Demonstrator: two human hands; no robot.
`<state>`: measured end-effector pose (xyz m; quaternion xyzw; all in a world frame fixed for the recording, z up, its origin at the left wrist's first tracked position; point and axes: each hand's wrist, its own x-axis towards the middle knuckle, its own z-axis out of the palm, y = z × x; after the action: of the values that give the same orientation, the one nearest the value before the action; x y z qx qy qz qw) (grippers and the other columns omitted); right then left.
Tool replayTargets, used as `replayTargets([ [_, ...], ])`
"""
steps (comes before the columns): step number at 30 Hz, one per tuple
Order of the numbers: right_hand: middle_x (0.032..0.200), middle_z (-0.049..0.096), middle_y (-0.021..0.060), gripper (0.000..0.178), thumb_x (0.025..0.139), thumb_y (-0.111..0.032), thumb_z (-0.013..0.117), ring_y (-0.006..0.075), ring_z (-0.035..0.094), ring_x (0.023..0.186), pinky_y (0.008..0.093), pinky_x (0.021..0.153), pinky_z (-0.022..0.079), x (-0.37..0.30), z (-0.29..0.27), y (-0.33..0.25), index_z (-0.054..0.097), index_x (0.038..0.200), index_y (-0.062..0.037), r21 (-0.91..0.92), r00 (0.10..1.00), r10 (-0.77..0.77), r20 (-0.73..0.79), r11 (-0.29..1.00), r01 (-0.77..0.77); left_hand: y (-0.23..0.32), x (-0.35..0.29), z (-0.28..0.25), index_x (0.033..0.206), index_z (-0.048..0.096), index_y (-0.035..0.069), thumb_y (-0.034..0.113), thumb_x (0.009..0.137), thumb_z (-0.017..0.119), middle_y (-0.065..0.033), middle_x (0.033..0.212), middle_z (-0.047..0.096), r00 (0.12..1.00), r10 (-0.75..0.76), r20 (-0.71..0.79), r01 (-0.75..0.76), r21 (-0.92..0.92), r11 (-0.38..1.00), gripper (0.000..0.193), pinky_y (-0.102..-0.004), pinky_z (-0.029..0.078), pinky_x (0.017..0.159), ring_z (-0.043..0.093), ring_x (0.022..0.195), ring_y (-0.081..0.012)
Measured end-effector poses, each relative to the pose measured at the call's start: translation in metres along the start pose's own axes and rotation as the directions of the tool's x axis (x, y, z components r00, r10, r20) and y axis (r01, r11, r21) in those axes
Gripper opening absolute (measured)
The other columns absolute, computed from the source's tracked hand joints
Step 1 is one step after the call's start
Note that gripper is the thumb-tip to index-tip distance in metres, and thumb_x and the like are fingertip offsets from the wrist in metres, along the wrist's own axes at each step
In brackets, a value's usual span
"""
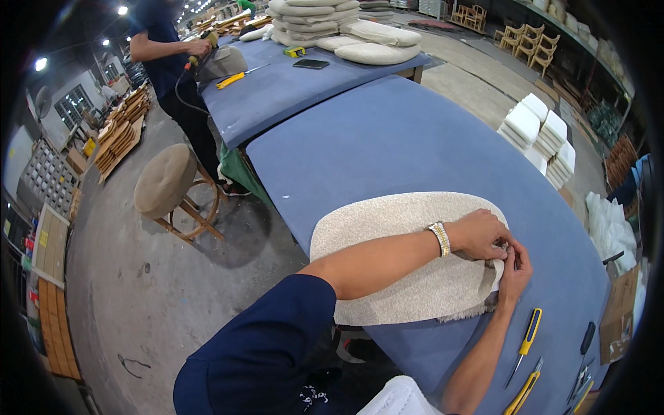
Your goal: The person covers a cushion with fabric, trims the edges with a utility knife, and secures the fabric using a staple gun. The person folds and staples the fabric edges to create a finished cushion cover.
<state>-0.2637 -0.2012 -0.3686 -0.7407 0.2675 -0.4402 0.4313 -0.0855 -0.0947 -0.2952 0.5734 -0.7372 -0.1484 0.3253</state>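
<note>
A cream, nubby fabric seat cushion (398, 232) with rounded corners lies on the blue-covered table (387, 145) right in front of me. My left arm reaches across it, with a metal watch (440, 238) on the wrist. At the cushion's right edge my left hand (484, 235) is closed, its fingertips pinching the fabric. My right hand (515, 270) meets it there, thumb and fingers pressed together on the same edge. Frayed fabric (467, 309) shows beneath the near right corner. What exactly lies between the fingertips is hidden.
Near my right forearm lie a yellow-handled screwdriver (528, 335), a yellow cutter (526, 391) and other tools. A second blue table (277, 97) holds stacked cushions (311, 21), a phone (311, 63) and a screwdriver (232, 80). A co-worker (162, 48) uses a tool there. A round stool (166, 180) stands left.
</note>
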Motion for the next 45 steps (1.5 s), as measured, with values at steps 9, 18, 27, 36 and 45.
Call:
replayTargets([
  [9,0.100,0.070,0.0065,0.020,0.101,-0.011,0.060,0.0128,0.064,0.092,0.0285,0.083,0.052,0.002,0.006,0.001,0.068,0.114,0.0028,0.043,1.000,0.005,-0.015,0.999,-0.004,-0.001,0.001,-0.007,0.124,0.072,0.015,0.035,0.092,0.065,-0.0094,0.100,0.075,1.000,0.005,0.026,-0.006,0.041,0.999,0.038,-0.0408,0.043,0.100,0.065,0.099,-0.0278],
  [18,0.102,0.070,0.0072,0.021,0.101,-0.011,0.060,0.0134,0.065,0.093,0.0290,0.085,0.052,0.003,0.004,0.004,0.068,0.115,0.0034,0.032,1.000,0.020,-0.002,0.999,-0.020,0.000,0.001,-0.007,0.123,0.072,0.014,0.035,0.092,0.065,-0.0081,0.101,0.075,0.999,-0.017,0.031,0.016,0.026,1.000,0.039,-0.0416,0.041,0.102,0.065,0.100,-0.0268],
  [27,0.104,0.070,0.0079,0.022,0.102,-0.011,0.059,0.0142,0.064,0.096,0.0295,0.087,0.051,0.004,0.003,0.008,0.068,0.115,0.0036,0.021,1.000,0.017,-0.006,1.000,-0.017,-0.004,0.002,-0.004,0.118,0.074,0.012,0.034,0.089,0.067,-0.0113,0.096,0.075,0.999,0.028,-0.036,-0.026,0.049,0.998,0.036,-0.0409,0.049,0.091,0.068,0.093,-0.0299],
  [36,0.104,0.070,0.0077,0.021,0.101,-0.009,0.059,0.0144,0.064,0.097,0.0296,0.088,0.051,0.003,0.004,0.002,0.068,0.114,0.0041,0.045,1.000,0.025,-0.005,0.999,-0.025,-0.004,0.003,-0.003,0.124,0.071,0.014,0.036,0.092,0.065,-0.0093,0.104,0.075,1.000,-0.007,0.025,0.005,0.057,0.998,0.039,-0.0423,0.042,0.102,0.065,0.104,-0.0281],
  [45,0.105,0.070,0.0075,0.020,0.101,-0.007,0.057,0.0144,0.064,0.097,0.0297,0.088,0.051,0.004,0.002,0.006,0.068,0.114,0.0037,0.030,1.000,0.006,-0.007,1.000,-0.005,-0.002,0.003,-0.006,0.125,0.071,0.014,0.035,0.092,0.065,-0.0096,0.103,0.075,0.999,-0.022,0.041,0.020,0.043,0.999,0.040,-0.0415,0.042,0.102,0.065,0.103,-0.0279],
])
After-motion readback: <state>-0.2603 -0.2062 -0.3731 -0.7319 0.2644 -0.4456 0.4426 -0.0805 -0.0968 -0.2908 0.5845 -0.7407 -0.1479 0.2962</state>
